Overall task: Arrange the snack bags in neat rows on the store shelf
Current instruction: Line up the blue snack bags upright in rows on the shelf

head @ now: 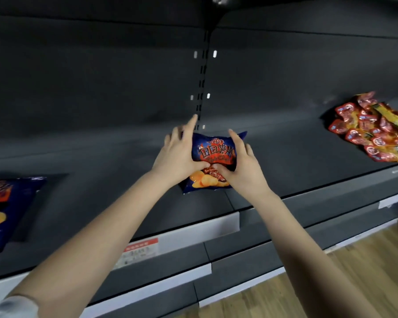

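While both my thumbs (201,166) press side by side into the printed front of the chip bag (214,152), my other fingers wrap its two long edges, so both hands are clamped on it. My left hand (182,157) takes the left edge and my right hand (244,166) the right. Only my left forefinger (192,125) sticks out straight, pointing past the bag's far corner toward the back panel (101,76).

The bag sits squarely between my palms. Its long axis runs away from me, bottom seam by my wrists and top seam at my fingertips, leaning a little to the right at the far end. Its near end looks to be down on the dark shelf (101,161); whether the far end is lifted I cannot tell. Neither hand is the nearer one, since each has an edge. The coming move, as I judge it, turns on squaring that axis to the shelf's front lip and picking a side to slide toward.

Both forearms reach forward and converge, wrists turned slightly inward. Well off to the left of my left hand, another blue bag (7,207) lies flat near the front lip, lengthwise the same way, and I judge the row starts there. Well off to the right of my right hand, a loose heap of red packets (374,131) lies untidy toward the back. Below my wrists a price tag (140,251) sits on the front strip.
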